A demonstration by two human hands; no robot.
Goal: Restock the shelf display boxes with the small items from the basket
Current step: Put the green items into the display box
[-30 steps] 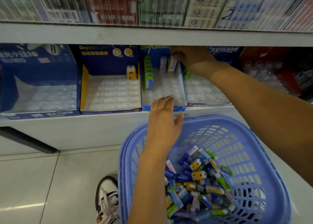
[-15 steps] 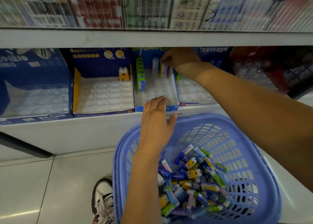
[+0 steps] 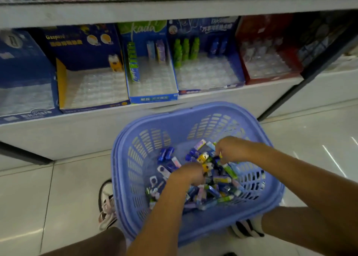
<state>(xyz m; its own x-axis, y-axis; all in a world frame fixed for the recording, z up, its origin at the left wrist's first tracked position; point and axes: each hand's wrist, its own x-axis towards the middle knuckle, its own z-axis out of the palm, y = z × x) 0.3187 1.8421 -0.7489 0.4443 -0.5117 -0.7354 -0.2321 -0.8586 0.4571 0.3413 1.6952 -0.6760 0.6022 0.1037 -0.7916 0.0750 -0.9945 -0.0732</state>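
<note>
A lilac plastic basket (image 3: pixel 195 118) stands on the floor below the shelf, holding a heap of several small colourful items (image 3: pixel 217 184). Both my hands are down inside it. My left hand (image 3: pixel 188 174) digs into the heap with curled fingers, next to a yellow item (image 3: pixel 206 167); its grip is hidden. My right hand (image 3: pixel 231 149) hovers over the heap's far side, fingertips pinching a small item. On the shelf, the blue-green display box (image 3: pixel 153 97) holds a few items at its back. The yellow-edged box (image 3: pixel 62 85) holds one yellow item (image 3: pixel 115 62).
A blue box (image 3: pixel 228 85) with green and blue bottles stands right of the middle box, then a red box (image 3: pixel 271 77). Another blue box (image 3: pixel 25 118) stands far left. A dark shelf post (image 3: pixel 302 81) slants at right. My shoes (image 3: pixel 106 203) flank the basket on pale tiles.
My right hand left the back of the blue-green box and came down into the basket. My left hand dropped from the basket's rim into the heap. The view tilted down.
</note>
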